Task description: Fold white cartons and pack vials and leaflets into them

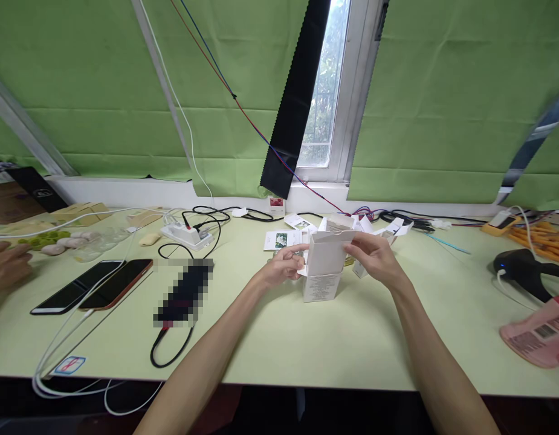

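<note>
1. White cardboard makes up the small carton [323,266], which stands upright on the pale green table [306,344], its bottom end resting on the tabletop and its long axis roughly vertical, leaning slightly toward the person's left.
2. The left hand [283,267] is at the carton's left side, fingers curled in and thumb forward, pinching what looks like a side flap or the upper left edge; it is closed on the carton, not spread.
3. The right hand [376,257] comes in from the upper right, its fingertips touching the open top flap near the carton's upper right corner; the fingers are bent partway, gripping lightly rather than clenched.
4. The carton lies directly between the two hands, so both are equally near; the open mouth faces upward and a little away from the person, above both wrists.
5. Behind the carton lie more flat white cartons and printed leaflets [283,239], close to it but not touching as far as can be told.
6. Well to the left rest two phones [95,287], a blurred dark device [185,291] with a black cable, and a white power strip [187,234].
7. Another person's hand [7,266] rests at the far left edge; a black barcode scanner [524,270] and a pink parcel bag [539,335] sit at the far right.
</note>
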Available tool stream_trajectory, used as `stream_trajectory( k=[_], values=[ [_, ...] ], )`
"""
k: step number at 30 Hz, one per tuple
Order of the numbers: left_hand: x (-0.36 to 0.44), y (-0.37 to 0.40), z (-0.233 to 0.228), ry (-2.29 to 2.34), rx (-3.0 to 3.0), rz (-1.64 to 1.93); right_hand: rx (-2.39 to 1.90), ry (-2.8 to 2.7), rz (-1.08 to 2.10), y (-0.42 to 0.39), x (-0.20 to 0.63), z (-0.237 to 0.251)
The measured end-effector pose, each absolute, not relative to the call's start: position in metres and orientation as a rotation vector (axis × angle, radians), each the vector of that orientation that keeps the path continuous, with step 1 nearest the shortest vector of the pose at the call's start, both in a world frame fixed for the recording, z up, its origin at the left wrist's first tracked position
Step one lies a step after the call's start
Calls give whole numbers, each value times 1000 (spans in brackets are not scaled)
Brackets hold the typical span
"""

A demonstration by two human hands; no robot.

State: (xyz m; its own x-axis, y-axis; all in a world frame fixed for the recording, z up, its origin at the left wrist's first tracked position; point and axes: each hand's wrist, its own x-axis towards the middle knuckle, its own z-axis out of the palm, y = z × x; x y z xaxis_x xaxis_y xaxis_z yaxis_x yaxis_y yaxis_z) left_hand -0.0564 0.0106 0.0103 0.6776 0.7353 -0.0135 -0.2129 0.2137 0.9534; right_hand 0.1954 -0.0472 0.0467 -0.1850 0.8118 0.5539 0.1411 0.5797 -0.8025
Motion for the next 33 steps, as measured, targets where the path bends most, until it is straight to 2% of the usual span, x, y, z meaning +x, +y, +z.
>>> stream_trajectory(
  k=[12,33],
  values=[
    [-54,12,9,555,1153,809,-822,-1739,780,-44,190,42],
    [-47,5,12,566,1465,986,-891,-1844,705,-43,187,39]
  ],
)
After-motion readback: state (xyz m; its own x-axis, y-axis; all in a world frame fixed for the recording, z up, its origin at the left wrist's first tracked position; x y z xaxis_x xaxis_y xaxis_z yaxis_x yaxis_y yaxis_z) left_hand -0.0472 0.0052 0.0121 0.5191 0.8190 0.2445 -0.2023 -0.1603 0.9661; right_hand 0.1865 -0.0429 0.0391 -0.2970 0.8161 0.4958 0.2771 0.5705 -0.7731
